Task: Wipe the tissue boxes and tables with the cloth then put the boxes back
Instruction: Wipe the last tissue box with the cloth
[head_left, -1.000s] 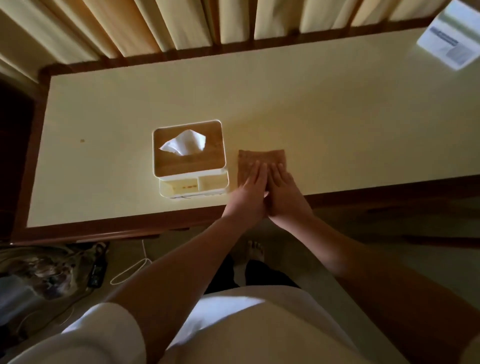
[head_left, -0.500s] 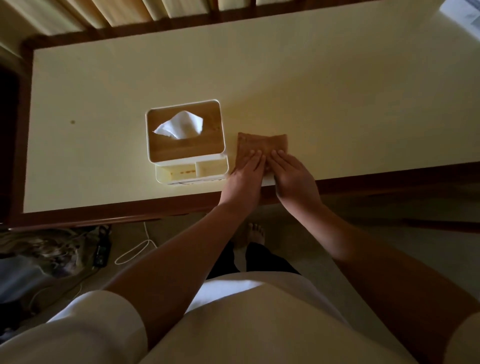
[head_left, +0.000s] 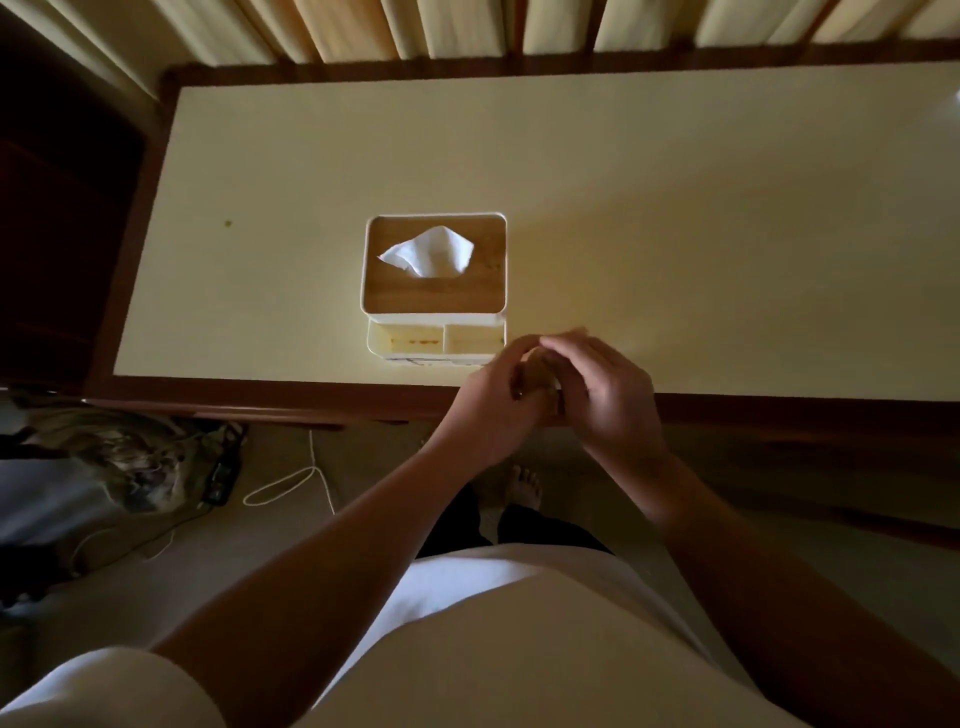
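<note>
A white tissue box (head_left: 434, 312) with a wooden lid and a tissue sticking up stands on the cream table (head_left: 675, 218), near its front edge. Two small open compartments sit on the box's near side. Just right of the box, over the table's front edge, my left hand (head_left: 493, 402) and my right hand (head_left: 605, 389) are cupped together around the brown cloth (head_left: 537, 375). Only a small brown patch of the cloth shows between my fingers; the rest is hidden.
A dark wooden rim (head_left: 260, 397) frames the table. Pale curtains (head_left: 467, 26) hang behind it. On the floor to the left lie a bag (head_left: 119, 457) and a white cable (head_left: 296, 483). My bare foot (head_left: 519, 491) shows below the table edge.
The cloth lay flat on the table under both flat hands. Now both hands have drawn back to the front edge and gathered the cloth up between them.
</note>
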